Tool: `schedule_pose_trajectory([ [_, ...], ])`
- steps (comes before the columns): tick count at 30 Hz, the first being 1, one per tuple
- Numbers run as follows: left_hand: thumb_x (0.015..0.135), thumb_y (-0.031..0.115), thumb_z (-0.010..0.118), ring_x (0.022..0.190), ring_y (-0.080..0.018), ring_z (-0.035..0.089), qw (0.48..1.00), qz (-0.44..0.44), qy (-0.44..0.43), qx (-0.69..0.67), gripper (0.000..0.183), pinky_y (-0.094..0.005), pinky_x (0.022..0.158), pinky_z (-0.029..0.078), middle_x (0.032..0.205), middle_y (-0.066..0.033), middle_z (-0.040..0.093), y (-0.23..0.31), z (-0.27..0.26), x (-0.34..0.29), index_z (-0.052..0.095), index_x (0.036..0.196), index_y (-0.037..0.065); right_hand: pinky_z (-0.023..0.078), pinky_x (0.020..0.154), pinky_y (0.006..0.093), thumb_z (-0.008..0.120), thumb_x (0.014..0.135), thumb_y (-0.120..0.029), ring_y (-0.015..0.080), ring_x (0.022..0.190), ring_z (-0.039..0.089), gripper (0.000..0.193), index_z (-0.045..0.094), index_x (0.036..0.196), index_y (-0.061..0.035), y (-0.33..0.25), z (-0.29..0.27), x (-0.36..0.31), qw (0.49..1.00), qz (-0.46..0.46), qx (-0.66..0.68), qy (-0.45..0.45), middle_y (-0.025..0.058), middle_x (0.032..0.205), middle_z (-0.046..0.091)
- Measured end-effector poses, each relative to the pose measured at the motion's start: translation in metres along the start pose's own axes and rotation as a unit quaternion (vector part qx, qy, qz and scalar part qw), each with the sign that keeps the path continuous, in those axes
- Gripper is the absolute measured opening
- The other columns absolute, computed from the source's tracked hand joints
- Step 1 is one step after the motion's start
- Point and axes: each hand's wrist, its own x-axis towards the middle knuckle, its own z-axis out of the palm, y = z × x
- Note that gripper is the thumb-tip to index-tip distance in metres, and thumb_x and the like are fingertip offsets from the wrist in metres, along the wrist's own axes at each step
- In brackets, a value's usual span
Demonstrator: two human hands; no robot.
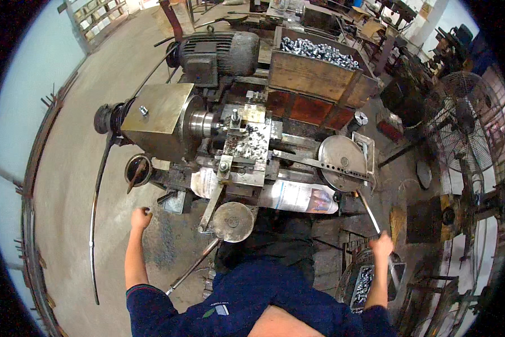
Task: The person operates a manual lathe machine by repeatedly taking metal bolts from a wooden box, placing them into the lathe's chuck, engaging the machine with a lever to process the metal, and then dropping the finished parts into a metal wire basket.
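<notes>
My right hand (381, 245) is wrapped round a long metal lever (367, 210). The lever runs down from a large round disc (338, 153) at the right of a small lathe. A flat bar with holes (306, 161) crosses that disc and reaches the chip-covered tool slide (247, 147). Facing the slide is the lathe's shiny spindle nose (203, 123). My left hand (141, 218) hovers left of the machine with curled fingers; what they hold, if anything, is too small to make out. Between my arms sits a smaller disc (234, 222) with a slanting handle (195, 263), untouched.
Behind the lathe are a motor (221, 53) and a wooden box (308, 73) heaped with metal parts. A metal tray (362, 286) of parts lies by my right forearm. A pot with a brush (137, 171) stands left, a large fan (466, 121) right.
</notes>
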Motion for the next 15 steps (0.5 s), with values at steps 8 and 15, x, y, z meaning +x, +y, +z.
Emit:
schedule_pose_trajectory([
  [8,0.068,0.025,0.063,0.077,-0.0267,0.064,0.994,-0.033,-0.039,-0.094,0.037,-0.0361,0.072,0.049,0.083,-0.0151,0.065,-0.014,0.021,-0.005,0.064,0.099,0.005,0.047,0.065,0.0479,0.060,0.052,-0.022,0.0431,0.069,0.058,0.036,0.051,0.079,0.0001,-0.058,-0.009,-0.072,0.988,0.045,0.140,-0.054,0.0244,0.069,0.059],
  [15,0.069,0.022,0.065,0.081,-0.0298,0.062,0.992,0.000,-0.001,-0.126,0.038,-0.0373,0.073,0.049,0.089,-0.0162,0.064,0.033,0.009,0.017,0.061,0.103,0.006,0.047,0.067,0.0461,0.055,0.056,-0.028,0.0400,0.072,0.059,0.026,0.060,0.069,-0.0059,-0.055,-0.020,-0.059,0.988,0.031,0.132,-0.077,0.0207,0.072,0.061],
])
